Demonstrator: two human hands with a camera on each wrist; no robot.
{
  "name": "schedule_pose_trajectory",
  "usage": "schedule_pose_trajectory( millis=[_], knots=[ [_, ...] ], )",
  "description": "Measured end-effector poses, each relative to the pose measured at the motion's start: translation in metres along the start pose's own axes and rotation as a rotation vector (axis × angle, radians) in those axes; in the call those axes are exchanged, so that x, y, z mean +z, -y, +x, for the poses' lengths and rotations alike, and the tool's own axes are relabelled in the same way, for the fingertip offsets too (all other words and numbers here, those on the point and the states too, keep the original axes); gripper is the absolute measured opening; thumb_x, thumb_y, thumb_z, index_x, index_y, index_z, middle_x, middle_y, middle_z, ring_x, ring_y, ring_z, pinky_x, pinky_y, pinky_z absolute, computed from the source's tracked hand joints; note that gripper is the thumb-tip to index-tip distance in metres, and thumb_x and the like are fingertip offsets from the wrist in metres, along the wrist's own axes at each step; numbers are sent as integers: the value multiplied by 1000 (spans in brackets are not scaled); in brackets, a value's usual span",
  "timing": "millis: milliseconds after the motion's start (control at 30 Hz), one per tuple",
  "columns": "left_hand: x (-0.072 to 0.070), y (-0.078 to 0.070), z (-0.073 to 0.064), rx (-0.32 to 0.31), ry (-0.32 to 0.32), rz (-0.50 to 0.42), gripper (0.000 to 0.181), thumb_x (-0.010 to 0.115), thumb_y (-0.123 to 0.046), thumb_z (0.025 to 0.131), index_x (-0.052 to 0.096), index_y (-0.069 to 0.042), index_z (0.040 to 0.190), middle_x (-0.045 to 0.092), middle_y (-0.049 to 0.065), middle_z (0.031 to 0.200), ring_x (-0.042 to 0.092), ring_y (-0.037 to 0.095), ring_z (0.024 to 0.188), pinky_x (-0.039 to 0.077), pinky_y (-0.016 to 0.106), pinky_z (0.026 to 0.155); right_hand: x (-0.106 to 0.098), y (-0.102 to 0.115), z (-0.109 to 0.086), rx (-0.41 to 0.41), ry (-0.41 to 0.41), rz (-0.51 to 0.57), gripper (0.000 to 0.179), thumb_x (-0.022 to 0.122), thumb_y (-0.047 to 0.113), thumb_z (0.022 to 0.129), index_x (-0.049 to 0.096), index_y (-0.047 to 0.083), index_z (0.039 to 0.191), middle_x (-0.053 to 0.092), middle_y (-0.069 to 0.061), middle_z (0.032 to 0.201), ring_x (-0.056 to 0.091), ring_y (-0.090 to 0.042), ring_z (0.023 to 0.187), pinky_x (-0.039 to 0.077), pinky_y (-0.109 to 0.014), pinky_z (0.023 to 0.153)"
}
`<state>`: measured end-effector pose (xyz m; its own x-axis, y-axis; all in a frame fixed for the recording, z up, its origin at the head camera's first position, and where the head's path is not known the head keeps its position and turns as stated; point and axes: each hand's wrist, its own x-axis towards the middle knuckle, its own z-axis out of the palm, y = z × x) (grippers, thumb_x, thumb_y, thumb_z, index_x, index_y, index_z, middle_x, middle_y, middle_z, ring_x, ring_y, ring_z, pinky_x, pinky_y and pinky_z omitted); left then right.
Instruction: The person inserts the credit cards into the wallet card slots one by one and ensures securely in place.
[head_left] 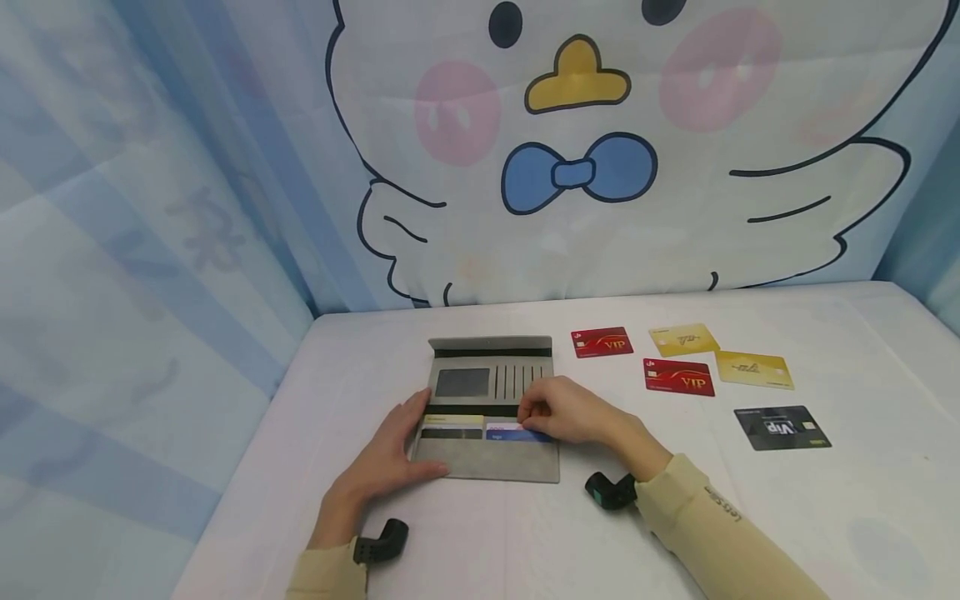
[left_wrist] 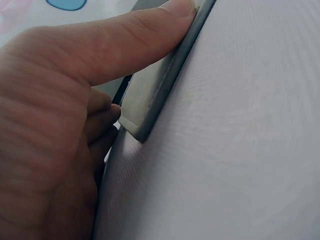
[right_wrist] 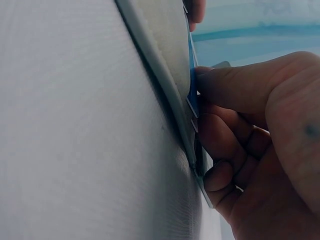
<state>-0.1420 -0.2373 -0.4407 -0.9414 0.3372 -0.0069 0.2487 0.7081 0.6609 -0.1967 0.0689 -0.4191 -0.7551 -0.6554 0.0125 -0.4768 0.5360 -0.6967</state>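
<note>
A grey card wallet (head_left: 487,461) lies unfolded on the white table, with cards in its lower pockets. My right hand (head_left: 566,408) pinches a blue-and-white card (head_left: 513,433) at the lower right pocket; the right wrist view has the thumb (right_wrist: 220,82) against the blue card's face and the fingers curled behind. My left hand (head_left: 393,450) rests along the wallet's left side, its fingers straight on that edge and its thumb (left_wrist: 135,42) laid along the near edge. A yellow card (head_left: 453,420) and a dark card (head_left: 452,433) show in the lower left pocket.
Right of the wallet lie two red VIP cards (head_left: 602,342), two gold cards (head_left: 754,369) and a black VIP card (head_left: 782,428). A printed curtain (head_left: 570,242) hangs behind the table (head_left: 637,550), and another drapes down the left side. Black wrist cameras (head_left: 382,542) sit at both cuffs.
</note>
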Motion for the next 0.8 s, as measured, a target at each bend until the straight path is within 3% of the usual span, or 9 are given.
schedule_pose_trajectory(
  millis=[200,467,800],
  knots=[
    [0,0,1,7,-6,6,113,87,-40,76,22,-4,161,24,15,165,20,37,150,17,55,120,-2,-2,0,-19,-7,6,2,72,12,94,72,12,92,61,7,82,57,-13,76,55,-27,71],
    [1,0,1,-5,-3,11,113,86,-43,76,21,-5,161,24,15,165,19,37,150,16,55,121,-13,-12,-4,42,-104,55,5,72,10,94,74,12,98,65,5,89,58,-16,82,55,-31,79],
    [1,0,1,-6,3,17,114,86,-44,76,21,-5,161,24,14,165,19,37,150,15,55,121,-21,-21,-7,42,-144,92,9,75,13,92,75,13,101,66,5,91,57,-18,82,54,-31,75]
  ],
)
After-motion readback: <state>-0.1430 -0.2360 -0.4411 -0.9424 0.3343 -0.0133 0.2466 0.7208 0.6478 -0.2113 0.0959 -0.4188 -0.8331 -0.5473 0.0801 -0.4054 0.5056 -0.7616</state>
